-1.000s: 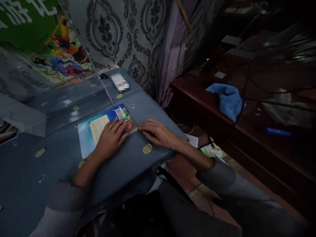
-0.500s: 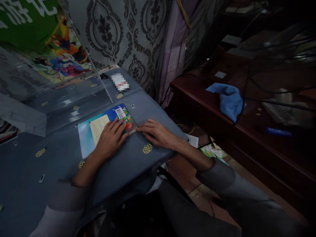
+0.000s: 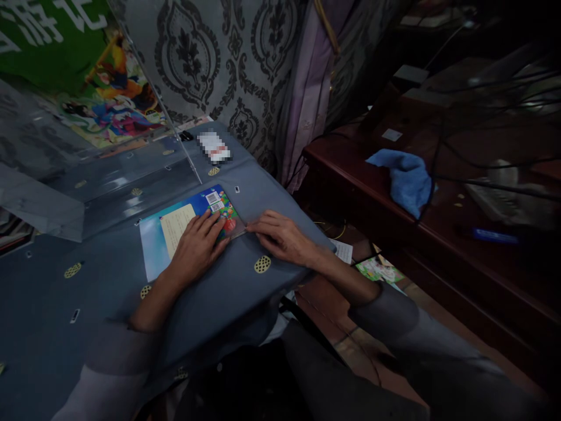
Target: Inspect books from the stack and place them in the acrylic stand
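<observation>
A book (image 3: 151,242) with a blue back cover, a cream text panel and a barcode lies flat on the cloth-covered table. My left hand (image 3: 195,242) rests on it, fingers stretched out over the cover's lower right part. My right hand (image 3: 280,237) is at the book's near right corner, index finger and thumb drawn together at the edge. A greyish, see-through-looking strip shows along that edge; whether it is a plastic cover or a page I cannot tell. The right fingertips are partly hidden.
A clear acrylic stand (image 3: 186,155) rises behind the book, with a green illustrated book (image 3: 118,99) behind it. A blurred white item (image 3: 213,146) lies at the back. On the right, a dark red wooden desk (image 3: 342,155) bears a blue cloth (image 3: 407,181) and cables.
The whole view has shifted very slightly. My left hand stays flat on the book, and my right fingers remain at its corner, where the greyish strip shows a little more.
</observation>
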Tool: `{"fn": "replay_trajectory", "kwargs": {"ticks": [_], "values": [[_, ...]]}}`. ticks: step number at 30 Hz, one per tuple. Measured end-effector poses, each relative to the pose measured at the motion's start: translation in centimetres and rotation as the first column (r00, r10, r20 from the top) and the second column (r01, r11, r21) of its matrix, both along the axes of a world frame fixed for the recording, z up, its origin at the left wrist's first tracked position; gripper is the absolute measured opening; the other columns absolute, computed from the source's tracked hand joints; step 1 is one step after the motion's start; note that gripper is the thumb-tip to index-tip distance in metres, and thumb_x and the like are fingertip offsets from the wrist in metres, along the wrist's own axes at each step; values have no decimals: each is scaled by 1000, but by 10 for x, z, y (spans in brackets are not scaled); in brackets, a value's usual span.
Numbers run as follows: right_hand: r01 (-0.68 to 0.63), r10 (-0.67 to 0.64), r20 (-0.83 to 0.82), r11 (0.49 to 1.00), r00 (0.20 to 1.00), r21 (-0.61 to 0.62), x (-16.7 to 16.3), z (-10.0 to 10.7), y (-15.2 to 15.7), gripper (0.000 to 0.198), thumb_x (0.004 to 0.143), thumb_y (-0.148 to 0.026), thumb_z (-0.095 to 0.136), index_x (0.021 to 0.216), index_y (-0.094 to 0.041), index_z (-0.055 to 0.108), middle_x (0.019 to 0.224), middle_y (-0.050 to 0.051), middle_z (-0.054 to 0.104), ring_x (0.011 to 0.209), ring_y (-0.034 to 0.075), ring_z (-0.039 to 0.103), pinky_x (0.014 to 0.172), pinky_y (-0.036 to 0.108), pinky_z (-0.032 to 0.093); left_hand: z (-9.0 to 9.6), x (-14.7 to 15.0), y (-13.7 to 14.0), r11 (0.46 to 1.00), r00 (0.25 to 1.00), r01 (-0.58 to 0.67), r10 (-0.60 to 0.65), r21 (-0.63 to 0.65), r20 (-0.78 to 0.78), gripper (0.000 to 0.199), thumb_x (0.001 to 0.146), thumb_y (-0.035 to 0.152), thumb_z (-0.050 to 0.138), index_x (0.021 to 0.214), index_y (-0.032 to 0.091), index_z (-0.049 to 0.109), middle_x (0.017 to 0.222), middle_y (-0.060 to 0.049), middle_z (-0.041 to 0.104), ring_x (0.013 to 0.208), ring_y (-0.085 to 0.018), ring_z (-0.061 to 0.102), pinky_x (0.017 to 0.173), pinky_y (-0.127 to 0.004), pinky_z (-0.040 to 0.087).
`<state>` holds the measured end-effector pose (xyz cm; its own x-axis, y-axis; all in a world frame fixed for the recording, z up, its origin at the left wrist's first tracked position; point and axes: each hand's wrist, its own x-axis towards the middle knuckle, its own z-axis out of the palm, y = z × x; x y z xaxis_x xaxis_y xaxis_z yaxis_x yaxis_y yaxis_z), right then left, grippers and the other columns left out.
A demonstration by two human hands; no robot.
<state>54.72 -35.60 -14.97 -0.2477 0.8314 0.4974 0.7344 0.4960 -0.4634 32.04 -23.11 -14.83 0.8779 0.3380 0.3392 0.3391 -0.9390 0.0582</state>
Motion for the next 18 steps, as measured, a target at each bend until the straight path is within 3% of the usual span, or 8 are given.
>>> {"fn": "replay_trajectory", "kwargs": {"ticks": [4, 11, 18], "values": [[16, -16, 40, 1000, 999, 6, -1, -1, 1, 35, 99, -17, 42, 128, -16, 61, 96, 9, 66, 91, 23, 55, 84, 41, 50, 0, 0, 0, 1000, 1000, 0, 0, 15, 2, 45, 103, 45, 40, 134, 16, 56, 141, -13, 60, 138, -31, 48, 112, -53, 41], [13, -5, 192, 999, 981, -41, 0, -6, 2, 33, 98, -15, 45, 124, -16, 65, 109, 12, 68, 96, 24, 55, 85, 40, 49, -2, -1, 1, 1000, 1000, -4, 4, -14, -10, 47, 102, 45, 42, 139, 19, 53, 143, -13, 58, 141, -30, 46, 114, -54, 39], [195, -135, 394, 974, 909, -116, -17, 7, -8, 32, 95, -14, 53, 125, -16, 65, 113, 12, 68, 101, 26, 57, 84, 41, 45, -1, -1, 2, 999, 1000, -15, 15, -36, -3, 49, 102, 48, 41, 137, 17, 56, 143, -13, 59, 139, -30, 48, 114, -53, 40]]}}
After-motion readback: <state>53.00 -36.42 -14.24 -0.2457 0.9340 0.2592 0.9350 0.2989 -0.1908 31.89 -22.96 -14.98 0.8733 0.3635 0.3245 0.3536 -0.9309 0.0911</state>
